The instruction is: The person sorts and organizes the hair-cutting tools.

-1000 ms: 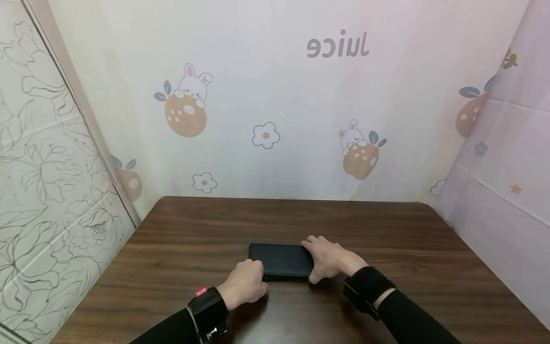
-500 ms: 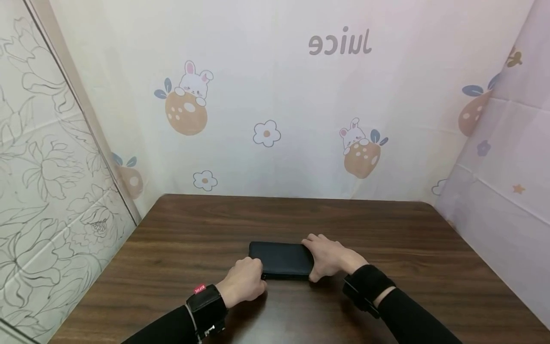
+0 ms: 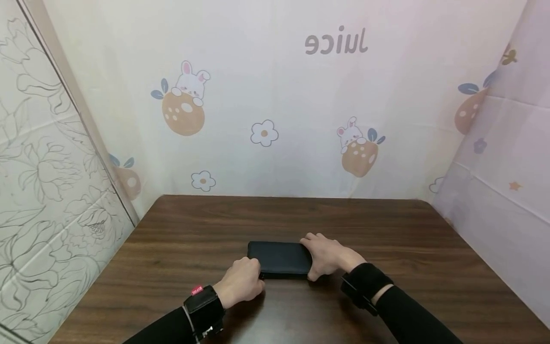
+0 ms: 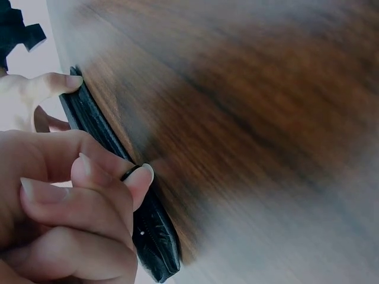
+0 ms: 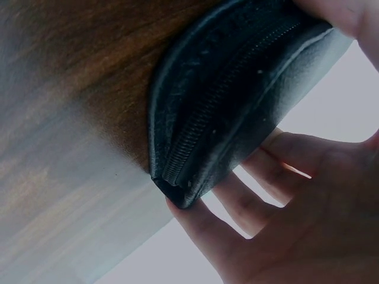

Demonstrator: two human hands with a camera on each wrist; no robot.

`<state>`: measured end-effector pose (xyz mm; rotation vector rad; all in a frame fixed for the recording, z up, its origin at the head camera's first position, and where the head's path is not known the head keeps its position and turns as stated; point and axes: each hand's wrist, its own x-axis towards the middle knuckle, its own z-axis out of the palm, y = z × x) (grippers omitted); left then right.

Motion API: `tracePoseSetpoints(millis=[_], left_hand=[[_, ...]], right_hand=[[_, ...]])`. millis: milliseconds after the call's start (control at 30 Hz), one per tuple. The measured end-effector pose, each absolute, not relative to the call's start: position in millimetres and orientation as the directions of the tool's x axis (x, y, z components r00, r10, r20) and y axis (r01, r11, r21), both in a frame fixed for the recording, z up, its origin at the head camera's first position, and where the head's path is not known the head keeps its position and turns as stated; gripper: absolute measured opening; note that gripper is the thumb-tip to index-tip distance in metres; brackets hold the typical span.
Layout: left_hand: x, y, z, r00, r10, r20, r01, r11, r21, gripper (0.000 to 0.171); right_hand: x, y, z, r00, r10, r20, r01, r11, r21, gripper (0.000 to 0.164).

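A black zippered wallet [image 3: 281,259] lies flat on the brown wooden table, its smooth cover facing up. My left hand [image 3: 242,282] is at the wallet's near left corner. In the left wrist view, the thumb and forefinger of that hand pinch a small dark zipper pull [image 4: 130,171] at the wallet's edge, mostly hidden by the fingertips. My right hand [image 3: 328,258] grips the wallet's right end, thumb at the near corner and fingers at the far one. Closed zipper teeth [image 5: 198,127] run along that end in the right wrist view.
The wooden table [image 3: 193,224] spreads around both hands. Behind it hangs a pale curtain [image 3: 301,95] printed with rabbits and fruit; another pale sheet [image 3: 507,215] borders the right side. A flower-patterned panel [image 3: 56,191] stands along the left.
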<state>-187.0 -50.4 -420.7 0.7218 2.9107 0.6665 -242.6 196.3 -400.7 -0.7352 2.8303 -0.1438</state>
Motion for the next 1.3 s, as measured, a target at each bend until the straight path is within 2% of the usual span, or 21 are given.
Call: tracePoseSetpoints(millis=[667, 1033, 1300], left_hand=[[-187, -58, -423, -0.902, 0.432, 0.010, 0.396, 0.816, 0.421, 0.036], [-189, -61, -424, -0.897, 0.440, 0.045, 0.421, 0.819, 0.390, 0.034], [-191, -63, -421, -0.890, 0.451, 0.062, 0.438, 0.812, 0.385, 0.040]], right_hand=[[-243, 192, -399, -0.848, -0.489, -0.202, -0.477, 0.872, -0.109, 0.084], [-243, 193, -399, -0.850, -0.485, -0.208, -0.472, 0.875, -0.111, 0.085], [-243, 193, -399, -0.852, -0.479, -0.211, -0.464, 0.878, -0.116, 0.086]])
